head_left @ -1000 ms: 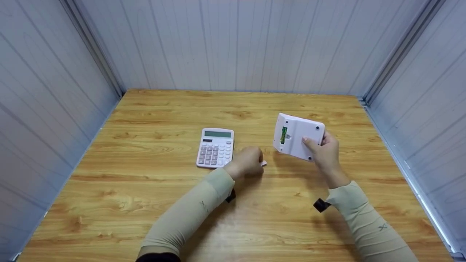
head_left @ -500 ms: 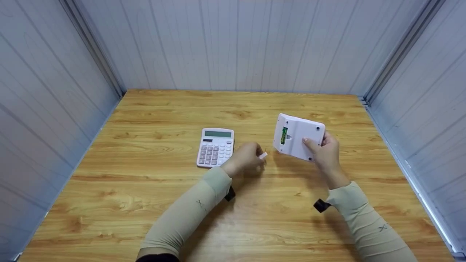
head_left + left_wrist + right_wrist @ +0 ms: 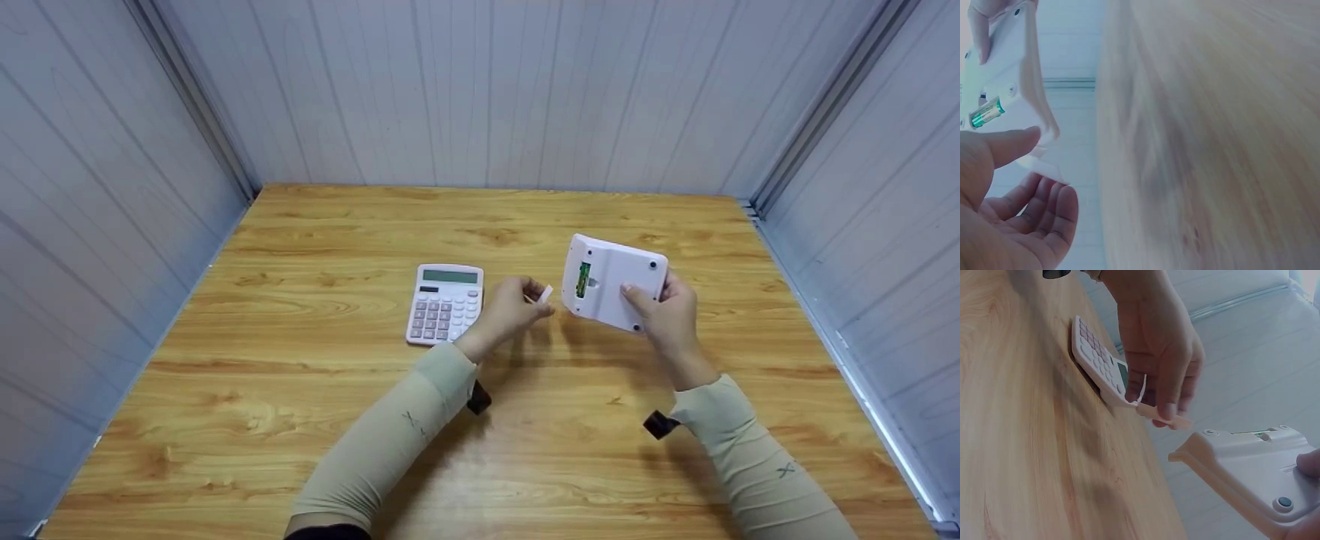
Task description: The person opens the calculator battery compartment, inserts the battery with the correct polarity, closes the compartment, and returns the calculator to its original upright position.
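My right hand (image 3: 667, 311) grips a pale pink calculator (image 3: 619, 281) by one end, thumb pressed on its back. That back faces up and toward me, its battery slot uncovered, with a green battery (image 3: 987, 113) seated inside. Between thumb and fingers my left hand (image 3: 514, 311) pinches a small pale battery cover (image 3: 1165, 417), just left of the calculator and apart from it in the right wrist view. A second calculator (image 3: 446, 304) lies face up on the table beside my left wrist, its lower right corner partly hidden by that hand.
The wooden table (image 3: 315, 420) is enclosed by pale panelled walls (image 3: 487, 90) at the back and both sides. Dark wrist cameras (image 3: 660, 424) hang under both forearms.
My left hand has lifted the battery cover off the table area and moved it up, away from me, turning it upward beside the calculator. The right hand has barely moved.
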A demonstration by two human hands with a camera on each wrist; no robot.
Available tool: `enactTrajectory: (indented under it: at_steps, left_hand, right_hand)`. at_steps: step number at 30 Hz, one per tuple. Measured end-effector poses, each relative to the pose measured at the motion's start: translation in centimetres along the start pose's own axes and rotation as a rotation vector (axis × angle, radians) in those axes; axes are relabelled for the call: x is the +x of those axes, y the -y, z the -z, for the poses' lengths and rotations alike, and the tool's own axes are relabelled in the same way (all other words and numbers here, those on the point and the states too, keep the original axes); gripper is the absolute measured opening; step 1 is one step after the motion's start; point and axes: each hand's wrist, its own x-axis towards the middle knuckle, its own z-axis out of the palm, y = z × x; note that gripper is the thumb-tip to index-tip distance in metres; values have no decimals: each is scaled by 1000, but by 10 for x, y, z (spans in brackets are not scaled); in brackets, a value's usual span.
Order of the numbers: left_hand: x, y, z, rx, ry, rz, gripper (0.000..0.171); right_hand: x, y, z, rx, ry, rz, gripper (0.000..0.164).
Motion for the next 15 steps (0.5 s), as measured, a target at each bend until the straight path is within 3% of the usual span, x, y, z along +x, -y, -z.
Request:
enactTrajectory:
  at_steps: [8,15]
  left_hand:
    - [-1,-8,-4,-122,-121,-83,29]
    - [-3,-17,-8,-215,-119,-106,31]
  right_hand:
    - [-1,-1,-4,35,-12,5,39]
    - [-3,1,-6,20,7,-28,41]
